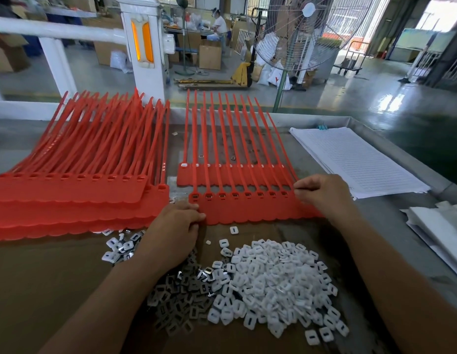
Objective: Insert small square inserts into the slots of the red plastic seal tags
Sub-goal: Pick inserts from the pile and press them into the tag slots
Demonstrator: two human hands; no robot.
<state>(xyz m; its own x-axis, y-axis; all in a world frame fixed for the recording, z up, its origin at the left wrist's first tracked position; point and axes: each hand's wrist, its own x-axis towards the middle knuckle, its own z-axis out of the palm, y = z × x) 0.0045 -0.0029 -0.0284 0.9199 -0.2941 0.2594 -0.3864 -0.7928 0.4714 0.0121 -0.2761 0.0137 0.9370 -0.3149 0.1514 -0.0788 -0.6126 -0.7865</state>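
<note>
Nearest lies a heap of white square inserts (270,284). Just beyond, the left hand (175,231) pinches the near strip of red seal tags (250,208) at its left edge; the right hand (324,194) curls closed on its right end.

No legible text anywhere. Small white marks on one red strap (163,167) in the left stack, too small to read. Ruled sheets (355,159) at right show printed lines only, no readable writing. A white sack (279,77) on the floor beyond bears a red mark, not decipherable.
</note>
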